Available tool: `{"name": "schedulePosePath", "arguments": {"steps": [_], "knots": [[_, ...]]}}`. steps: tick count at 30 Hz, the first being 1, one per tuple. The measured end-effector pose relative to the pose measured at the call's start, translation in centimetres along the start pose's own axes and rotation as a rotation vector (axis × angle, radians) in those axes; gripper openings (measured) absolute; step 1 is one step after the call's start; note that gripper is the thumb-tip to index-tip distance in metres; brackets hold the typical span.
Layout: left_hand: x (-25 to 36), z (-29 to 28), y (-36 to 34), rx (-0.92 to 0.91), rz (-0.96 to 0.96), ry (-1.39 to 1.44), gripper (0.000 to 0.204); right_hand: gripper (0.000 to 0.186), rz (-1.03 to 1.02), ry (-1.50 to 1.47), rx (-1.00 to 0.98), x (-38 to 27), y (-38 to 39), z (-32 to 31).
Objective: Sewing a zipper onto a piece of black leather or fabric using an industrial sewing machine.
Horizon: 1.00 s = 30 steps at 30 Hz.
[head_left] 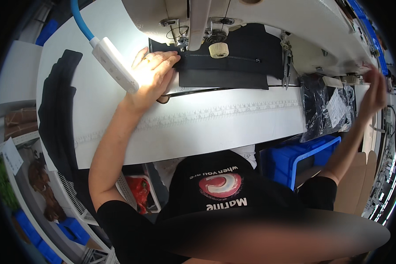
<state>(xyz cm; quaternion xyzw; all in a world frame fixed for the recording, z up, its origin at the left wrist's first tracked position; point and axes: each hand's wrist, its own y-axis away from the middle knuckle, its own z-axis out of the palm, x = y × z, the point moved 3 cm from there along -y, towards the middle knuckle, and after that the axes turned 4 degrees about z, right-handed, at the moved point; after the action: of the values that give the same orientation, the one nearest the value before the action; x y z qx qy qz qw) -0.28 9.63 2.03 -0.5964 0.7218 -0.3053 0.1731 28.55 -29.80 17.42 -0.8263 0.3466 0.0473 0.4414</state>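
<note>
Black fabric (224, 78) with a zipper (220, 57) sewn across it lies under the sewing machine (259, 17). My left hand (156, 70) rests on the fabric's left end, close beside the needle area, its fingers stretched out and lying flat. To the far right my right hand (375, 90) is raised off the table near the machine's right end; motion smears its fingers. A pair of metal snips (287, 64) lies at the fabric's right edge. Part of the fabric is hidden beneath the machine head.
A lit white lamp (114, 64) hangs above my left wrist. Dark cloth strips (59, 101) drape over the table's left edge. A printed ruler (215, 112) runs along the white tabletop. A clear plastic bag (321, 110) lies at right, above a blue bin (281, 165).
</note>
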Motion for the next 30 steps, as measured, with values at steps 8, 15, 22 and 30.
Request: {"name": "schedulePosePath", "arguments": {"steps": [8,15,22,30], "knots": [[4.3,-2.5,3.5,-0.184,0.023,0.022,0.027,0.042,-0.468,-0.117,-0.691,-14.6,15.0,15.6],[9.2,-3.5,4.2,-0.143,-0.225,0.063,0.03,0.041,-0.606,-0.483,-0.717,-17.4,19.3,12.1],[-0.2,-2.1,0.0,-0.666,-0.757,0.888,0.032,0.041,-0.807,-0.428,-0.648,-21.7,19.6,17.1],[-1.7,-1.8,-0.1,-0.626,-0.765,0.81,0.031,0.063,-0.668,-0.269,-0.689,-21.7,18.2,18.8]]}}
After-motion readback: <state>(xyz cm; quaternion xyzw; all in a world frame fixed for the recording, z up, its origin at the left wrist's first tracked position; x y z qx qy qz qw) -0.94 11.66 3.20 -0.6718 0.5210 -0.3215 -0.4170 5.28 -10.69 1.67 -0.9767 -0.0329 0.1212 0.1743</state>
